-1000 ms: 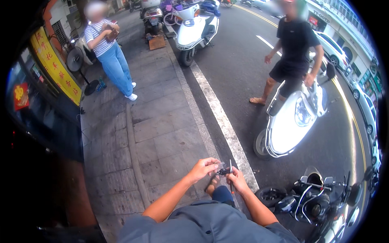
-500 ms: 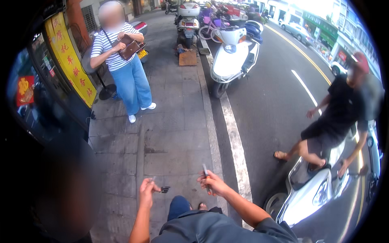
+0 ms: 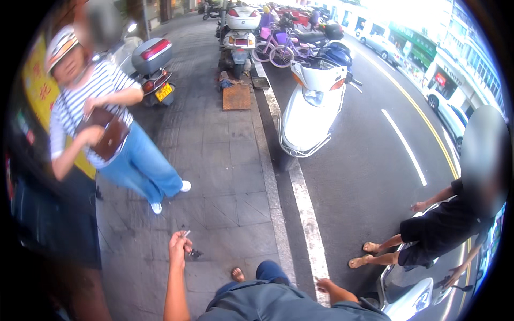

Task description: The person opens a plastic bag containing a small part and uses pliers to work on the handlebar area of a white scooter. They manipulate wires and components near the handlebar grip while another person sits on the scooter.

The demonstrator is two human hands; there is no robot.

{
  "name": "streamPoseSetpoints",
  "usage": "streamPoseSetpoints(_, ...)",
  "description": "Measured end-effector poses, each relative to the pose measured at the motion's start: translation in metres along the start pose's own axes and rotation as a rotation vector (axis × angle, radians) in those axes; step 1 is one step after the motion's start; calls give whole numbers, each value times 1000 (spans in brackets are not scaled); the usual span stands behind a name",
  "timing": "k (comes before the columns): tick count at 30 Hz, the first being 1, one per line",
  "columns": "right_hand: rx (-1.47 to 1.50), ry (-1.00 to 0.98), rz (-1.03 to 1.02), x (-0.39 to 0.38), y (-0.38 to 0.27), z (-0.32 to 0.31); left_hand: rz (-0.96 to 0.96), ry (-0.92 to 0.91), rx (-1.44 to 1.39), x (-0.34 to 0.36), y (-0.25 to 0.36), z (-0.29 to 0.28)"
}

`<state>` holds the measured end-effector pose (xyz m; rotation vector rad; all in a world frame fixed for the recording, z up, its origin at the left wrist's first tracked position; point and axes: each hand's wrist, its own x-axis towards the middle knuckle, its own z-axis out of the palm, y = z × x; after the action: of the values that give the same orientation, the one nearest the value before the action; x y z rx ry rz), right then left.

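My left hand (image 3: 178, 247) is raised over the pavement, its fingers pinched together. From its fingertips sticks a thin pale piece (image 3: 186, 234), and a small dark key-like bunch (image 3: 196, 253) hangs beside them. Low by my right hip, my right hand (image 3: 325, 287) is bent inward with curled fingers. Anything in its grip is hidden. In front and to the left, a person in a striped shirt (image 3: 91, 85) and a helmet has both hands at a brown purse (image 3: 108, 135).
A white scooter (image 3: 313, 107) stands at the kerb ahead; another scooter (image 3: 409, 299) is at my right, beside a person in black (image 3: 447, 230). Parked scooters and a purple bicycle (image 3: 281, 56) line the background. A rusty plate (image 3: 236, 98) lies on the pavement.
My right hand has dropped to the lower right, and the thin tool it held is out of sight. My left hand has shifted slightly left. The striped-shirt person appears closer.
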<state>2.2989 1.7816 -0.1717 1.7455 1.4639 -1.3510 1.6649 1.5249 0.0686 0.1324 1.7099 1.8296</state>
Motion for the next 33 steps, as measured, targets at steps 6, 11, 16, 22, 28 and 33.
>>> streamPoseSetpoints(6, 220, 245, 372, 48, -104, -45, 37, -135, 93, 254, 65, 88)
streamPoseSetpoints(11, 225, 136, 144, 168, -344, -69, -199, -87, 192, 386, 60, 158)
streamPoseSetpoints(16, -325, 305, -593, 211, -697, -167, -267, -23, 109, 519, 126, 201)
streamPoseSetpoints(22, 16, 435, -679, 227, -992, -298, -278, -114, 28, 743, 207, 261)
streamPoseSetpoints(28, 476, 493, -323, 226, -1105, -331, -358, -476, 53, 960, 298, 391)
streamPoseSetpoints(33, 715, 532, -281, 215, -1168, -364, -351, -760, 220, 1070, 373, 547)
